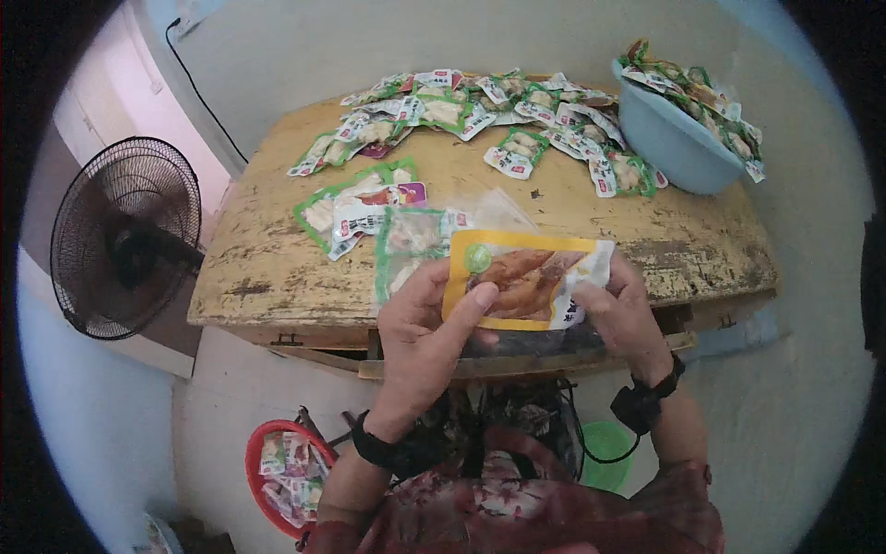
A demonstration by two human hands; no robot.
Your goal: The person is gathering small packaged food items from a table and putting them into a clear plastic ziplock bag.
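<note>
Both of my hands hold a yellow-edged plastic food packet [529, 280] above the front edge of the worn wooden table. Brown pieces of food show through its clear window. My left hand [422, 332] grips the left end, thumb across the front. At the white right end, my right hand [623, 322] pinches the packet with thumb and fingers. Beneath and left of it lies a clear plastic bag [502, 211] with green-edged packets [415, 232] in or under it; I cannot tell which. A white-and-purple packet [377, 201] lies on other green-edged ones just left of that.
Many packets [443, 111] are heaped along the table's [277, 228] back. A light-blue basin [675, 138] full of packets leans at the right. An open drawer [526, 363] is in front of me. A red basin [252, 450], a green basin [609, 453] and a fan [128, 239] stand around.
</note>
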